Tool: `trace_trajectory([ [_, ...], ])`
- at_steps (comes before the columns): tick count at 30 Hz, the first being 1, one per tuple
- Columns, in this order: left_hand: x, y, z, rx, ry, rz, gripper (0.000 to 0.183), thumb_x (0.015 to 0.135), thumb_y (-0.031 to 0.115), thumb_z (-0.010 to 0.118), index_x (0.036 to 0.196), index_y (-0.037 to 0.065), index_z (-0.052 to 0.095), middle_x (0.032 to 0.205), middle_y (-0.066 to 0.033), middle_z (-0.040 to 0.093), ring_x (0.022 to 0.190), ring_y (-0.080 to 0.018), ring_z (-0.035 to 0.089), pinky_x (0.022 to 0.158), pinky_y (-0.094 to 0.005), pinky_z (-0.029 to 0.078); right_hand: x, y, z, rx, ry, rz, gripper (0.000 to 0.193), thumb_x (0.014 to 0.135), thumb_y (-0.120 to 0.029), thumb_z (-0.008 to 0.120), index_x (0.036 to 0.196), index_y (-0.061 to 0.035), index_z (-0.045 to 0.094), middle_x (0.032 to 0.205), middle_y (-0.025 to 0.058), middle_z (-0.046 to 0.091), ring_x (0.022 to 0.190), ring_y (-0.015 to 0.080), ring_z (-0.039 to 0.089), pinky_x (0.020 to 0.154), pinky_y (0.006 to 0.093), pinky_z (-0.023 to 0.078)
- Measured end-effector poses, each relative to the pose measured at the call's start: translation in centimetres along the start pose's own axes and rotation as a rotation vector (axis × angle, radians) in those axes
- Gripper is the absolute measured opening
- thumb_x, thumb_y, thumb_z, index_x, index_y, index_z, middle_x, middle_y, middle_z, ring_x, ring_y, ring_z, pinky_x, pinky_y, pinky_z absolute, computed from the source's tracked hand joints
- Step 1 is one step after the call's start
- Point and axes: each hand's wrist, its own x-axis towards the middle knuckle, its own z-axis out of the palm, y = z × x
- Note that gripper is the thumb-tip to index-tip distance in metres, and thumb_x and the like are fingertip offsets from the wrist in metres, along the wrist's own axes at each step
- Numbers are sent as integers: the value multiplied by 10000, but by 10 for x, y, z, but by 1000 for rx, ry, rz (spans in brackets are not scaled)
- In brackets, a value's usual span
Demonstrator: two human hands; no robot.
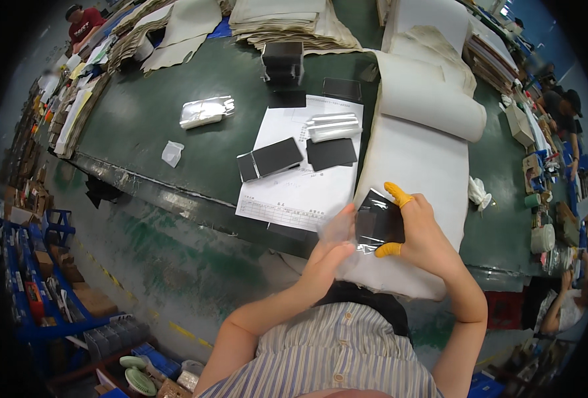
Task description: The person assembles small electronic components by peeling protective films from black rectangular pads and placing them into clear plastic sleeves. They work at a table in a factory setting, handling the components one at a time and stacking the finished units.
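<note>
Between my two hands, above a white sheet, is a small stack of black cards (378,222) with shiny film on it. My right hand (421,229), with yellow finger cots on two fingertips, is closed on the stack's right side. At the stack's left edge, my left hand (328,255) has its fingers curled round a clear plastic bag (334,229), which partly hides them. Whether the cards are partly inside the bag, I cannot tell. Farther off lie a banded black card stack (275,158) and a loose black card pile (332,154), both on a printed sheet (267,200).
On the green table (141,126) are a film-wrapped bundle (206,111), a pack of clear bags (333,126), a tall black card block (282,63) and a crumpled white glove (479,193). A large paper roll (433,109) lies at the right. Other people work beyond.
</note>
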Motion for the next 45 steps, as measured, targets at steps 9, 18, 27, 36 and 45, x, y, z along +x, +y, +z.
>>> trace_trajectory([
  [9,0,4,11,244,53,-63,469,856,-19,442,1319,8,382,1462,-125,257,1066,-173,432,929,-302,357,-8,-7,-4,8,-55,67,769,570,-163,818,1262,-49,502,971,92,548,986,303,458,921,375,378],
  [18,-2,-1,20,1248,-283,711,229,694,-78,605,757,61,434,1315,-250,421,1163,-385,411,958,-466,353,-60,12,37,-402,478,-236,310,665,-192,664,974,-200,684,1005,-35,582,1004,212,457,967,450,273],
  [27,-15,-38,31,874,-196,584,189,751,-55,551,768,54,398,1350,-258,308,1335,-528,192,1050,-537,241,-69,16,58,615,257,-186,523,757,64,598,1232,-66,424,1203,178,415,1073,341,434,955,410,343],
  [36,-30,-2,-17,618,-31,458,478,878,142,376,1313,-52,421,1331,-222,463,1296,-309,367,1073,-383,253,-31,14,33,571,50,60,255,792,39,638,1038,-8,591,914,110,607,867,204,611,762,287,488],
  [45,-56,10,-55,147,339,432,304,914,100,351,1179,-21,439,773,-98,499,872,-287,564,848,-418,448,144,-38,41,466,117,-294,262,811,-31,649,1070,-59,622,1056,98,542,1024,243,509,889,323,435],
])
